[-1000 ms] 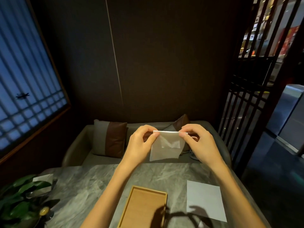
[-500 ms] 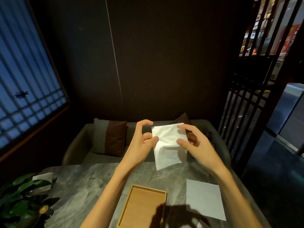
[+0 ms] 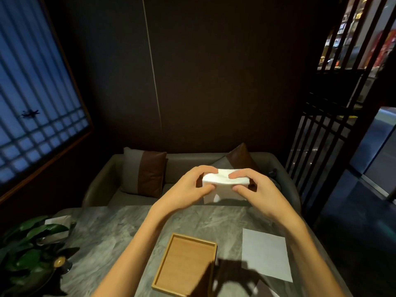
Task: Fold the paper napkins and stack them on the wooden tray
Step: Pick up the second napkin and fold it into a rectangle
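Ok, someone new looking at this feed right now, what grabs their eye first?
Probably the bright white napkin held up mid-frame, pinched between the left hand and right hand above the far edge of the marble table. Next, the empty wooden tray near the bottom centre, with a flat white napkin lying just right of it.
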The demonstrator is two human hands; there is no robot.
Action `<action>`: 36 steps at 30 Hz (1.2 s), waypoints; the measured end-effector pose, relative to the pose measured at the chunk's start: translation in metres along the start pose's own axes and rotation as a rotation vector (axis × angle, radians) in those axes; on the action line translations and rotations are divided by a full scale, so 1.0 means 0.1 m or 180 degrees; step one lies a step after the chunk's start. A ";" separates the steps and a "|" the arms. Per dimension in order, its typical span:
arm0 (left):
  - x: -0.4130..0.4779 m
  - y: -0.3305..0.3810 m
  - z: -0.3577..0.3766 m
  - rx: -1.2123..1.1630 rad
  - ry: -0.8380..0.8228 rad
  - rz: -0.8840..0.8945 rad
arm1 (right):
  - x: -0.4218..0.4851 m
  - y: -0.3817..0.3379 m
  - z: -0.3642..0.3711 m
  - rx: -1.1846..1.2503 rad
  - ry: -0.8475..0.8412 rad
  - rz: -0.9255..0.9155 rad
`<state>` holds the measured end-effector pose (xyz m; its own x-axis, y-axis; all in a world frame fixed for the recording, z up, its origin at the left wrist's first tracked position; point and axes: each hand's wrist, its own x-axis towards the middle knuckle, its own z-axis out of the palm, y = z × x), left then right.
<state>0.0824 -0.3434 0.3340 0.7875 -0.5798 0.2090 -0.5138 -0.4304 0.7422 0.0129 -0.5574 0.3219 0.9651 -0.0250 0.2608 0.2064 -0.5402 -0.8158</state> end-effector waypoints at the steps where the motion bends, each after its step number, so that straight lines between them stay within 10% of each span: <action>1: -0.01 0.02 0.01 0.0171 0.0118 0.0090 | 0.01 0.00 0.01 -0.0103 0.0065 -0.0021; 13: -0.09 -0.04 0.14 -0.0732 0.0781 0.0032 | 0.04 -0.02 0.05 -0.0682 0.0833 0.0427; 21: -0.20 -0.06 0.56 0.1283 0.1387 0.1802 | 0.01 -0.08 0.27 0.1163 0.0629 0.0569; 28: -0.37 -0.06 0.55 -0.2126 0.0839 -0.0322 | 0.05 -0.04 0.23 0.0912 0.0533 0.0154; 36: -0.51 -0.17 0.57 -0.2134 0.1220 -0.0738 | 0.01 0.01 0.47 0.1283 0.0162 0.0049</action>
<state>0.0316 -0.3460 0.2742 0.9736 -0.1965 0.1164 -0.1052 0.0667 0.9922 0.0215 -0.5179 0.2970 0.9614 -0.0777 0.2639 0.2485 -0.1666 -0.9542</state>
